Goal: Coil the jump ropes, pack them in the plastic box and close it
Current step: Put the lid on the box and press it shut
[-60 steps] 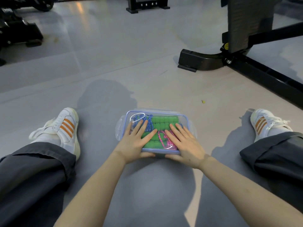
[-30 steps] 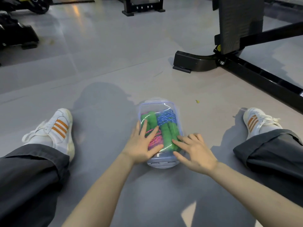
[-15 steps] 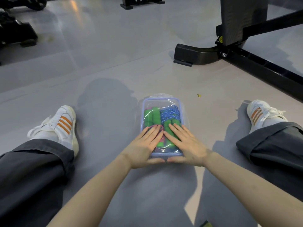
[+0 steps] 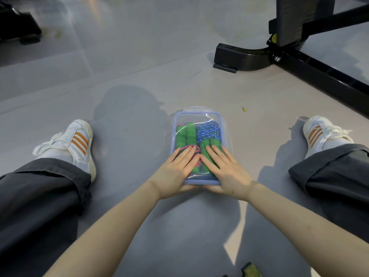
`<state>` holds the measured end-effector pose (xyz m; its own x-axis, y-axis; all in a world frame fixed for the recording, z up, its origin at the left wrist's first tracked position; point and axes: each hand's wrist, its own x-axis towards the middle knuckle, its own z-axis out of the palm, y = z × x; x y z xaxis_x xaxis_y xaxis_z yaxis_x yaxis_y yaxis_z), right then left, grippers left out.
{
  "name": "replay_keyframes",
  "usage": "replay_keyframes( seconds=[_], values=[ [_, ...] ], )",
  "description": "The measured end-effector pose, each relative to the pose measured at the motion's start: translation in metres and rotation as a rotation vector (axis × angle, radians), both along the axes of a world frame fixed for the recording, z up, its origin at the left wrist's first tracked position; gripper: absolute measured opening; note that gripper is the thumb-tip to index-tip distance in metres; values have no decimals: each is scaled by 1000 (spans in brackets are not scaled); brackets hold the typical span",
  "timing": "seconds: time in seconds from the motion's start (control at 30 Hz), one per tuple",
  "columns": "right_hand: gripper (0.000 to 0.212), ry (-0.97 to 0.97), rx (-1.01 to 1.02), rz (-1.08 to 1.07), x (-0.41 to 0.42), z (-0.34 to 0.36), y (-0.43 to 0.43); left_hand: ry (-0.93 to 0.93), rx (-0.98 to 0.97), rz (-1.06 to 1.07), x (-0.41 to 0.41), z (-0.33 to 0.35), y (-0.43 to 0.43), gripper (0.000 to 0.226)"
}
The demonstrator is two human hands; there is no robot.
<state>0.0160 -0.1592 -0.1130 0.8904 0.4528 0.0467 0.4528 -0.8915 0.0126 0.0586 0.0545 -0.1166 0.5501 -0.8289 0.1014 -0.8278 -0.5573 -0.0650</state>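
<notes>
Head view of the closing step. The plastic box (image 4: 221,126) lies on the grey floor (image 4: 139,86) between the person's two white shoes (image 4: 75,140), its long side pointing away from the body and toward the black machine frame (image 4: 239,54). The coiled jump ropes (image 4: 208,130), with green handles, one blue cord and one pink, show through the clear lid (image 4: 197,119), which already sits on the box. The left grip (image 4: 175,170) and right grip (image 4: 225,172) lie side by side on the near half of the lid, fingers (image 4: 185,156) straight, slightly spread and pressed flat; neither pinches anything, and both thumbs rest along the near short end. Coiling and packing appear finished; sealing is the step in hand. Whether the near clasp has caught cannot be told, since the palms hide it. A clear flap at the far end seems to stand out from the rim, so the next move probably calls for even downward pressure, then a reach to the far end to fold that clasp down without sliding the box.
</notes>
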Motion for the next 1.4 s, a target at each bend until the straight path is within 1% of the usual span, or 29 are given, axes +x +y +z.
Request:
replay_keyframes(
  seconds=[0.07,0.17,0.23,0.3,0.33,0.4,0.43,0.47,0.5,0.53,0.57,0.6,0.63,0.67,0.7,0.73,0.8,0.87,0.93,1.03,1.1,1.17,1.23,1.4],
  values=[
    [80,16,12,-14,-2,0,1,0,12,8,1,0,1,81],
    [87,42,71,-90,-6,11,11,-27,26,1,10,4,12,82],
    [83,24,101,-85,-8,17,22,-69,59,-43,26,8,31,80],
    [77,21,123,-33,-13,21,34,-128,159,-74,44,18,56,78],
    [74,28,151,1,-15,22,40,-144,234,-58,52,27,68,82],
    [68,87,280,47,-14,28,47,-150,374,25,59,50,77,94],
    [64,124,342,47,-9,29,45,-113,454,110,56,60,71,90],
    [59,148,374,38,-2,32,43,-40,455,232,48,65,60,78],
    [59,127,381,16,5,31,38,38,429,340,35,66,42,65],
    [64,98,346,-8,14,29,32,88,349,460,18,59,22,55],
    [76,95,289,-36,22,28,25,145,218,621,-1,49,4,55],
    [89,130,229,-70,27,28,18,169,57,769,-17,35,-10,63],
    [99,181,190,-94,30,26,12,262,-84,855,-29,27,-24,66],
    [104,204,174,-103,32,25,8,354,-173,871,-38,21,-33,64],
    [103,197,177,-109,33,26,6,402,-204,866,-44,19,-40,61],
    [98,178,188,-121,31,27,6,430,-202,863,-46,19,-42,60],
    [82,137,211,-149,31,29,6,376,-201,844,-35,17,-36,60],
    [71,107,179,-136,28,29,1,281,-204,721,-15,4,-18,58],
    [64,55,126,-76,22,25,-7,221,-152,541,2,-4,2,57],
    [68,51,85,-35,13,11,-16,106,-119,274,17,-6,21,68],
    [74,78,61,1,13,8,-19,72,-122,182,17,-3,25,75],
    [79,77,27,48,13,7,-21,61,-67,148,15,-4,25,86],
    [78,67,21,72,12,5,-21,42,-27,129,14,-5,24,92],
    [76,52,6,71,20,4,-22,59,19,137,23,-5,22,92]
  ],
)
